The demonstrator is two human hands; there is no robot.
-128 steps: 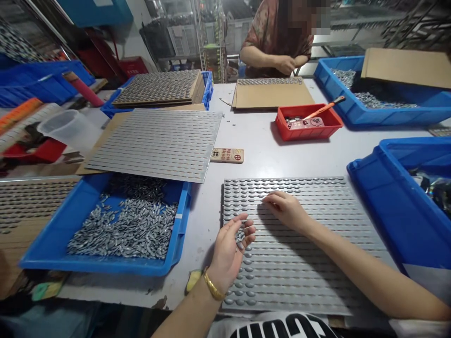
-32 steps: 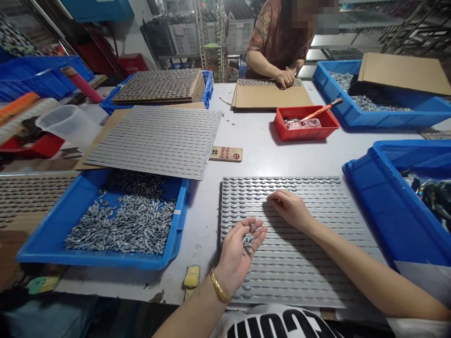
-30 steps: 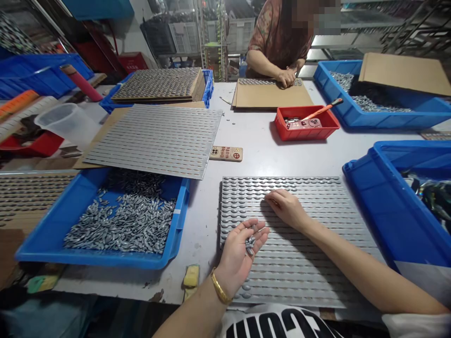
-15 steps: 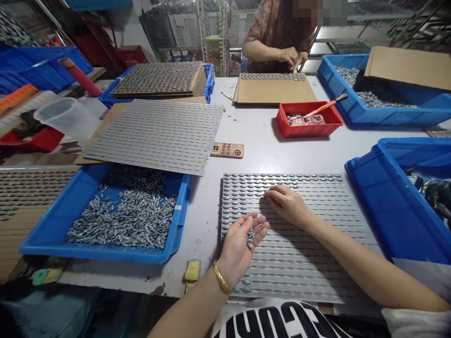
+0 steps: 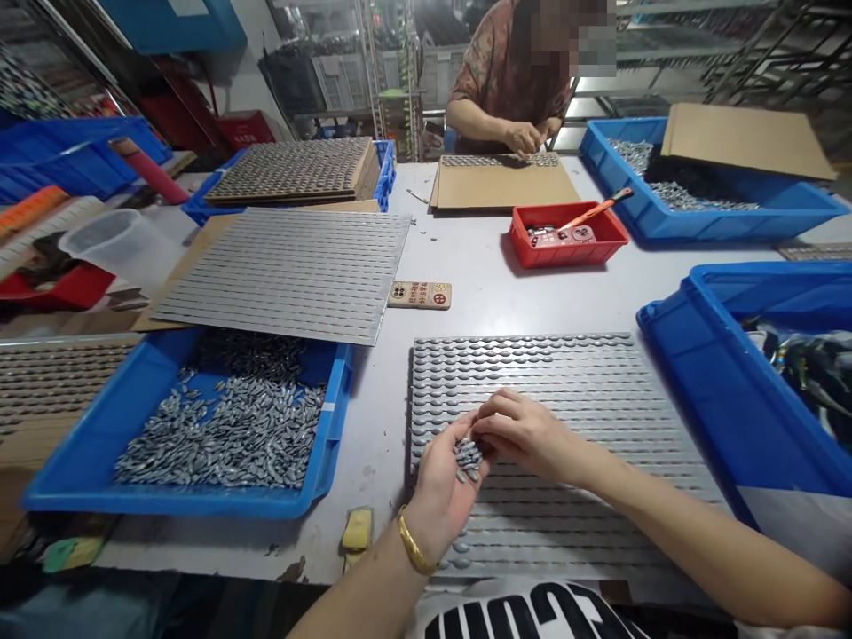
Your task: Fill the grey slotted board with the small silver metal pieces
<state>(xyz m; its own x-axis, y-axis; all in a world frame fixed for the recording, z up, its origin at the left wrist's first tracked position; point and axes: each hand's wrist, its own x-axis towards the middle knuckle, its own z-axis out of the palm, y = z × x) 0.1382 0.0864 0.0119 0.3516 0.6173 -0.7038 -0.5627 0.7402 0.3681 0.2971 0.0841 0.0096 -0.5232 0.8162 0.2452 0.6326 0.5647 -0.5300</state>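
My left hand [image 5: 445, 475] is cupped palm up around a small heap of grey, leaf-shaped pieces [image 5: 469, 455]. At its fingers, my right hand [image 5: 523, 435] reaches in with bent fingertips pressed together; whether a piece is between them is hidden. Both hands are over a grey slotted board [image 5: 586, 417] on the table. Grey pieces of the same shape sit in rows along the board's far edge and left side, with a few at its near left corner.
To the left, a blue bin [image 5: 336, 444] holds many loose grey pieces, partly under another slotted board [image 5: 293, 266]. A red tray [image 5: 565, 253] with an orange-handled tool stands ahead. A blue bin [image 5: 692, 373] borders the right. Across the table, a co-worker [image 5: 512, 133] handles a cardboard sheet [image 5: 499, 186].
My right hand has come back from the board's rows to my left palm. My left hand has turned up, showing more of its pieces. The view has shifted slightly.
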